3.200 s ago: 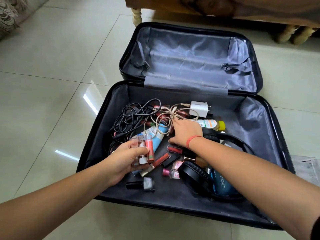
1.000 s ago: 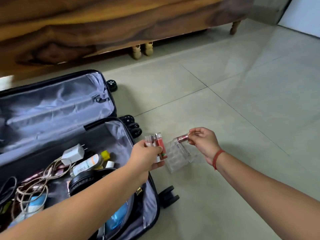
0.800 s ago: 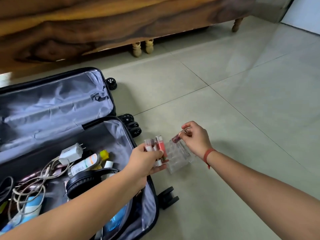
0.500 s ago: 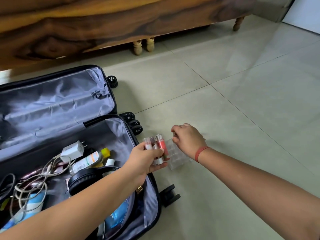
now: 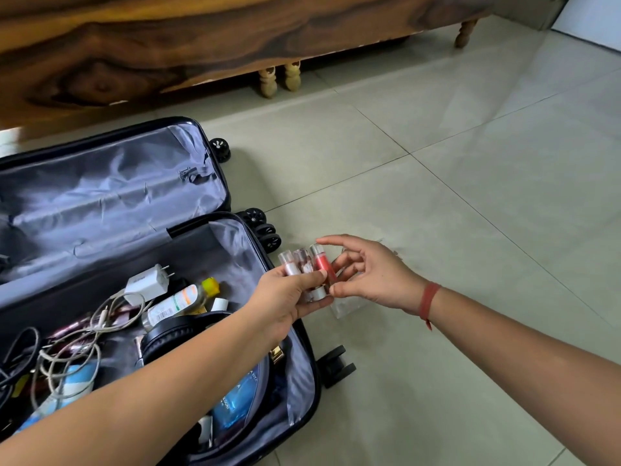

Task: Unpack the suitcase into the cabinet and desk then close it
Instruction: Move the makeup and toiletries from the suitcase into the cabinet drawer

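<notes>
A black suitcase (image 5: pixel 304 348) lies open on the floor at the left, with grey lining. Inside lie a white charger (image 5: pixel 146 284), a yellow-capped bottle (image 5: pixel 178 302), black headphones (image 5: pixel 174 334), tangled cables (image 5: pixel 67 351) and a blue pouch (image 5: pixel 235 398). My left hand (image 5: pixel 285 297) grips three small lip gloss tubes (image 5: pixel 307 270) upright, just past the suitcase's right rim. My right hand (image 5: pixel 366 274) is right beside them, fingers spread and thumb touching the tubes' base, holding nothing. A clear plastic organizer (image 5: pixel 346 306) stands on the floor under my right hand, mostly hidden.
A dark wooden furniture piece (image 5: pixel 168 45) on turned legs (image 5: pixel 279 77) runs along the back. Pale tiled floor (image 5: pixel 470 196) stretches to the right of the suitcase. The suitcase wheels (image 5: pixel 265 230) stick out toward the organizer.
My right hand set the tube it held down into the clear organizer, let go, and came back open to the tubes in my left hand. The left hand kept its grip.
</notes>
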